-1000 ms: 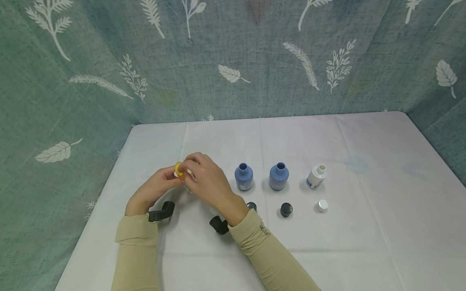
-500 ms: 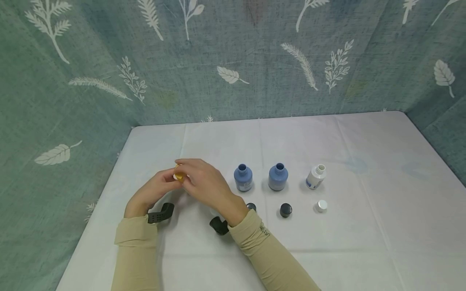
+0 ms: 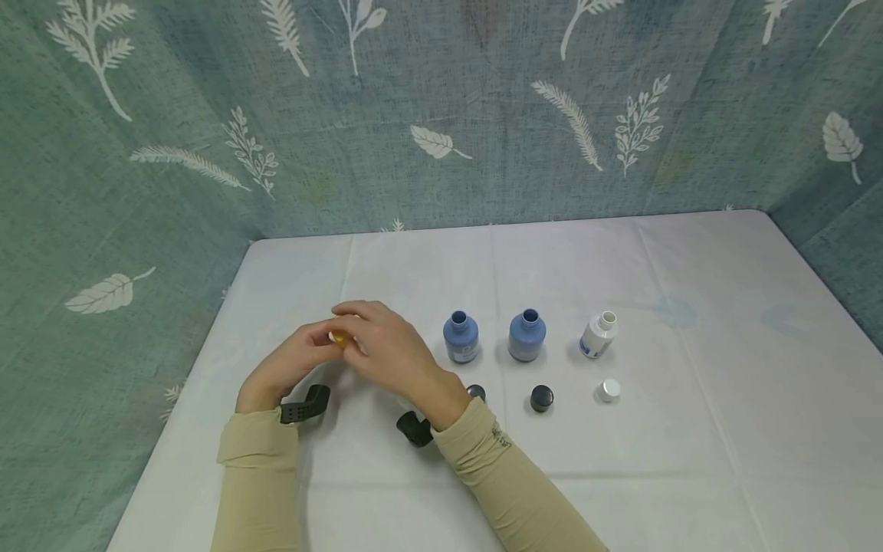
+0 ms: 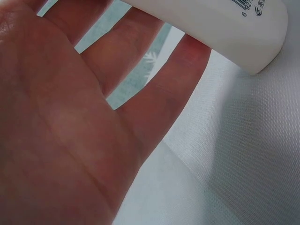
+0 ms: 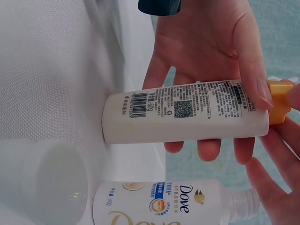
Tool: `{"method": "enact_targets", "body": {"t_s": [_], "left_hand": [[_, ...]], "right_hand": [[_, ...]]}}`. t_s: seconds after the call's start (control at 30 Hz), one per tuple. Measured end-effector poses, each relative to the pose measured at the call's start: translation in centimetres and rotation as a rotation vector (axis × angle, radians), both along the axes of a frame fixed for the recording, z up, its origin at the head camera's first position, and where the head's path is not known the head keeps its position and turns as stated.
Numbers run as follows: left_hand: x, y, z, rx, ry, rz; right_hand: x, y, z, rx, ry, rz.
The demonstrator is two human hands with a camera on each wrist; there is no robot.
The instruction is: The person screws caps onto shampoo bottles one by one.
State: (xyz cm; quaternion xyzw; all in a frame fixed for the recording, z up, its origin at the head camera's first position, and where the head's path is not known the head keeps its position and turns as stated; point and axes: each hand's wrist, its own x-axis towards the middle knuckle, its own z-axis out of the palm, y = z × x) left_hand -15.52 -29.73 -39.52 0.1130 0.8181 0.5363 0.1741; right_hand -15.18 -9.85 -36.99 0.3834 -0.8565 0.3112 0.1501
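My left hand (image 3: 293, 364) grips a white bottle (image 5: 187, 112) printed with small text and a barcode, thumb on the near face and fingers behind. The bottle stands upright, its base right at the tablecloth. At its top, a yellow cap (image 5: 280, 102) is pinched by the fingers of my right hand (image 3: 396, 349). From the head view the bottle is hidden behind the hands, and only a bit of yellow shows. The left wrist view has the bottle's lower end (image 4: 243, 35) against the fingers. Beside it stands a white Dove bottle (image 5: 159, 201) with its neck uncovered.
To the right stand two blue bottles (image 3: 461, 337) and a small white bottle (image 3: 599, 335), all uncapped. Before them lie dark caps (image 3: 542, 398) and a white cap (image 3: 609, 391). A whitish translucent cup-shaped piece (image 5: 61, 180) is near the Dove bottle. A patterned curtain (image 3: 441, 115) hangs behind the table.
My right fingers have shifted around the yellow cap and now cover more of it. The left hand has stayed in place around the bottle.
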Motion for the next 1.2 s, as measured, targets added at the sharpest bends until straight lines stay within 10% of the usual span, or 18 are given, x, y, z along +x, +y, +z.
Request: {"method": "enact_targets", "body": {"t_s": [1.2], "left_hand": [[-0.27,-0.16,-0.31,-0.023,0.007,0.017]], "right_hand": [[0.02,0.07,0.03,-0.026,0.026,-0.075]]}}
